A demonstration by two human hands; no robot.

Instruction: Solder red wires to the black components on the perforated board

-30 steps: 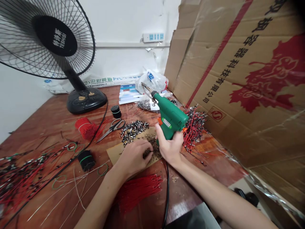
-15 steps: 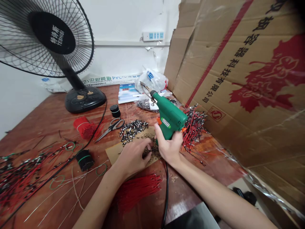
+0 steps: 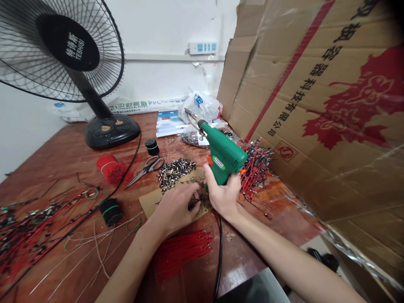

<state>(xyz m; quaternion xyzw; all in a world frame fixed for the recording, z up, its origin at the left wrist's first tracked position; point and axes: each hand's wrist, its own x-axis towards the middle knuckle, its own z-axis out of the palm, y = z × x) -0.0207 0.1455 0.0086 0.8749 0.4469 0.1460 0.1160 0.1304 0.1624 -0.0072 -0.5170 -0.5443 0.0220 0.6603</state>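
My right hand (image 3: 224, 198) is wrapped round the handle of a green soldering gun (image 3: 225, 149), its metal tip pointing up and away to the left. Just left of it, my left hand (image 3: 181, 206) is curled over a piece of brown cardboard (image 3: 150, 203), thumb and fingers drawn together; what they hold, if anything, is hidden. Dark crumbs lie on the cardboard under the fingers. Behind sits a heap of small black and silver components (image 3: 176, 171). A bundle of red wires (image 3: 186, 250) lies below my left wrist.
A black fan (image 3: 112, 134) stands back left, near scissors (image 3: 145, 170), a red bundle (image 3: 110, 168) and black bundles (image 3: 111, 211). Wired parts (image 3: 256, 168) are piled right, against a large cardboard box (image 3: 299, 105). The gun's black cable (image 3: 219, 256) runs toward me.
Both hands and the soldering gun keep practically the same place and pose. Only a very slight shift of the whole view shows.
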